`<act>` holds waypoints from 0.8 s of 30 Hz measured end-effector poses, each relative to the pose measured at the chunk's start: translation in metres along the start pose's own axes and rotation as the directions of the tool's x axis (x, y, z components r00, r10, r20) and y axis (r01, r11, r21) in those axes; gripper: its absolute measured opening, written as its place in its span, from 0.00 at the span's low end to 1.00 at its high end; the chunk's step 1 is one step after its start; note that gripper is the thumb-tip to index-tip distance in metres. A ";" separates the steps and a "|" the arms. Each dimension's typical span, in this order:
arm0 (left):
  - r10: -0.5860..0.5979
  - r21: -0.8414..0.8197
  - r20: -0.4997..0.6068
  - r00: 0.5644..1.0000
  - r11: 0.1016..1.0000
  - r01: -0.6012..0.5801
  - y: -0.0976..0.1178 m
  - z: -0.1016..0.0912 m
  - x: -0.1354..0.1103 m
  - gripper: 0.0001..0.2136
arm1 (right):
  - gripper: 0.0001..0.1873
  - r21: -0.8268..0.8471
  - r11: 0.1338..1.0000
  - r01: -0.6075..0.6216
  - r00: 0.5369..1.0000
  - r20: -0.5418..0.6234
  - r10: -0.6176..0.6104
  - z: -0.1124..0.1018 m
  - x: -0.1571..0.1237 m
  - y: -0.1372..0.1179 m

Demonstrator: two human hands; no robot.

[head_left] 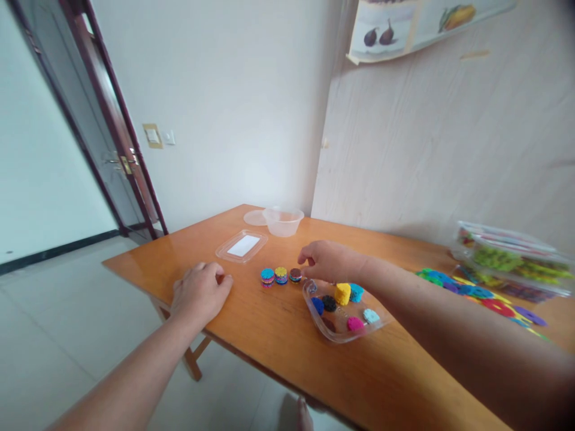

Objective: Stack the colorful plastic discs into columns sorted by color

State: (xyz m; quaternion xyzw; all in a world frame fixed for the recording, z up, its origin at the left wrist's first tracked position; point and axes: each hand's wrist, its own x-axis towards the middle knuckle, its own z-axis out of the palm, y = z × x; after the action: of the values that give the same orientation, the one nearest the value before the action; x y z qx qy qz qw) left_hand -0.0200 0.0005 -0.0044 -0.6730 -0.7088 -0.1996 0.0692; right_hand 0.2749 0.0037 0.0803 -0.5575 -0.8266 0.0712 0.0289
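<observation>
**Fingertips at the last stack in the row**

From where I stand, the right hand reaches over the far corner of a clear tray. Its fingers are drawn in narrow just above a dark-red disc stack; I cannot tell whether they pinch it or only touch it. That stack stands on the wooden table, just beside the tray's rim. It is at the right end of a short row with a yellow-topped stack and a blue-topped stack. The tray holds more stacks (yellow, blue, black, pink and teal among them).

The left hand rests knuckles-up near the table's front edge, loosely curled with nothing in it, well apart from the row.

Further back lie a flat clear lid with a white label and a round clear bowl. On the right, loose coloured pieces spread in front of a clear box.
</observation>
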 end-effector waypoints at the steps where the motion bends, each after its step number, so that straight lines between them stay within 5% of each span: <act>1: -0.002 -0.001 0.001 1.000 1.000 0.002 0.000 0.000 0.000 0.15 | 0.25 -0.020 1.000 -0.005 1.000 0.019 0.005 0.002 0.005 0.000; 16: -0.014 -0.006 0.006 1.000 1.000 0.014 0.002 -0.001 -0.002 0.15 | 0.16 -0.097 0.995 0.035 0.989 0.146 -0.021 0.003 0.016 -0.009; 21: -0.012 -0.007 0.007 1.000 1.000 0.012 0.001 0.001 -0.001 0.15 | 0.17 -0.010 1.000 -0.004 1.000 0.021 0.004 -0.011 -0.007 -0.004; 24: -0.014 -0.004 0.009 1.000 1.000 0.014 0.000 0.002 -0.001 0.16 | 0.15 -0.001 0.998 0.062 0.997 0.040 -0.062 -0.024 -0.035 -0.002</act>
State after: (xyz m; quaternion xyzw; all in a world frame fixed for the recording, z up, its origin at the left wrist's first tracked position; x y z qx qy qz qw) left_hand -0.0198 0.0008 -0.0068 -0.6689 -0.7136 -0.1984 0.0635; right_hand 0.2896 -0.0271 0.1051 -0.5299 -0.8441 0.0805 0.0140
